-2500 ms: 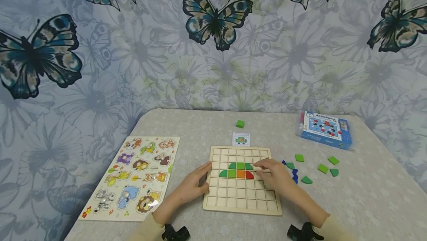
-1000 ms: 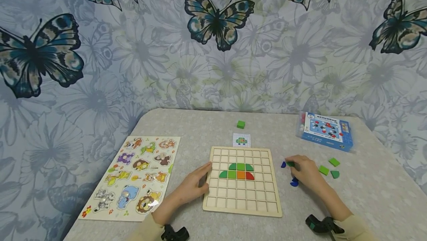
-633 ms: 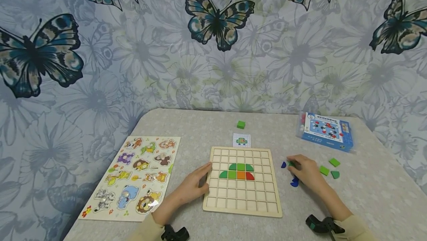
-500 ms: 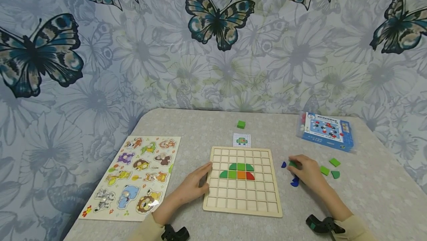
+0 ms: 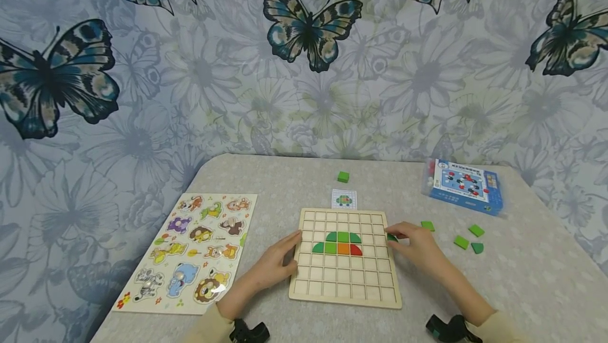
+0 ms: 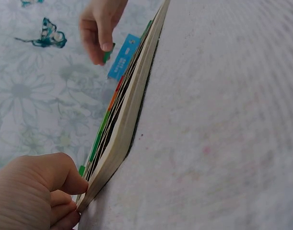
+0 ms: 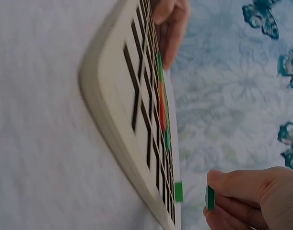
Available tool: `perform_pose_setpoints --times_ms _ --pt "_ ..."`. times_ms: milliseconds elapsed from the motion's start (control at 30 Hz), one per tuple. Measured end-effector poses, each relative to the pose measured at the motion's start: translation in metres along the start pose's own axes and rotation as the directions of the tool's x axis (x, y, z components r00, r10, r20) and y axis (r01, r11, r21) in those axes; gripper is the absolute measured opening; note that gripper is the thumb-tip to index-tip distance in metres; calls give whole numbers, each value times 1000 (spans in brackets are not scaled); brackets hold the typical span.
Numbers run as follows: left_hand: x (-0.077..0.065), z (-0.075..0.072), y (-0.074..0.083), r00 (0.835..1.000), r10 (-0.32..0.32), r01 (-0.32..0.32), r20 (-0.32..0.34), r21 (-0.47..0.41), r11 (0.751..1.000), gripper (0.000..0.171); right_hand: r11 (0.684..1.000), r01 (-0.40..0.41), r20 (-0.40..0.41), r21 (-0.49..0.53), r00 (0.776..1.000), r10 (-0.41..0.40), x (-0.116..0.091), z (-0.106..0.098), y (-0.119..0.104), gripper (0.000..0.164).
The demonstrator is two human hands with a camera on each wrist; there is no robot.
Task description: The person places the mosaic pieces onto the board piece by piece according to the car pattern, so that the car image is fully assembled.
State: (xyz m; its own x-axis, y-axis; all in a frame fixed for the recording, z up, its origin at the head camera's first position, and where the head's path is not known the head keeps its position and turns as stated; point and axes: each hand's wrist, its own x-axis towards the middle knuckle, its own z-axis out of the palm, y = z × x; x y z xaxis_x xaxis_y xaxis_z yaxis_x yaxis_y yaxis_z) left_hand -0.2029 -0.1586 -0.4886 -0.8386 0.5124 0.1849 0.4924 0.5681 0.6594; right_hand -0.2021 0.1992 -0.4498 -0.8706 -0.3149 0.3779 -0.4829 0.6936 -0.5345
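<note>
In the head view, my left hand (image 5: 274, 257) rests with thumb and fingertips at the left edge of the square wooden grid board (image 5: 344, 293). My right hand (image 5: 415, 243), just beyond the board's right edge, pinches a dark green tile (image 5: 391, 237) between thumb and fingers. From the right wrist view, that tile (image 7: 210, 197) appears thin and raised, apart from the board. Two rows of pieces sit in the grid: green rounded pieces and green squares (image 5: 343, 236), an orange square (image 5: 342, 248) and a red rounded piece (image 5: 355, 250).
Several loose green tiles (image 5: 461, 243) lie right of my right hand. A small pattern card (image 5: 344, 199) touches the board's far edge, with a green block (image 5: 343, 177) behind it. An animal puzzle board (image 5: 187, 253) lies left, a blue box (image 5: 465, 186) back right.
My right hand went from the board to the loose tiles on the right, picked up a dark green tile, and came back left to the board's edge. My left hand stayed put.
</note>
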Motion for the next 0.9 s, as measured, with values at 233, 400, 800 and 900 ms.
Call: perform_pose_setpoints --times_ms 233,400,800,900 --pt "0 -2 0 1000 5 -5 0 -3 1000 66 994 36 114 106 992 -48 4 22 -14 26" --pt "0 0 -1 1000 7 -7 1 -7 1000 67 990 37 140 134 989 -56 4 35 -10 25" --pt "1 0 0 1000 -3 3 3 -17 1000 67 989 79 110 128 990 -94 5 40 -6 23" --pt "0 0 0 1000 -1 1 2 -13 1000 67 988 70 112 141 990 -86 5 40 -6 19"
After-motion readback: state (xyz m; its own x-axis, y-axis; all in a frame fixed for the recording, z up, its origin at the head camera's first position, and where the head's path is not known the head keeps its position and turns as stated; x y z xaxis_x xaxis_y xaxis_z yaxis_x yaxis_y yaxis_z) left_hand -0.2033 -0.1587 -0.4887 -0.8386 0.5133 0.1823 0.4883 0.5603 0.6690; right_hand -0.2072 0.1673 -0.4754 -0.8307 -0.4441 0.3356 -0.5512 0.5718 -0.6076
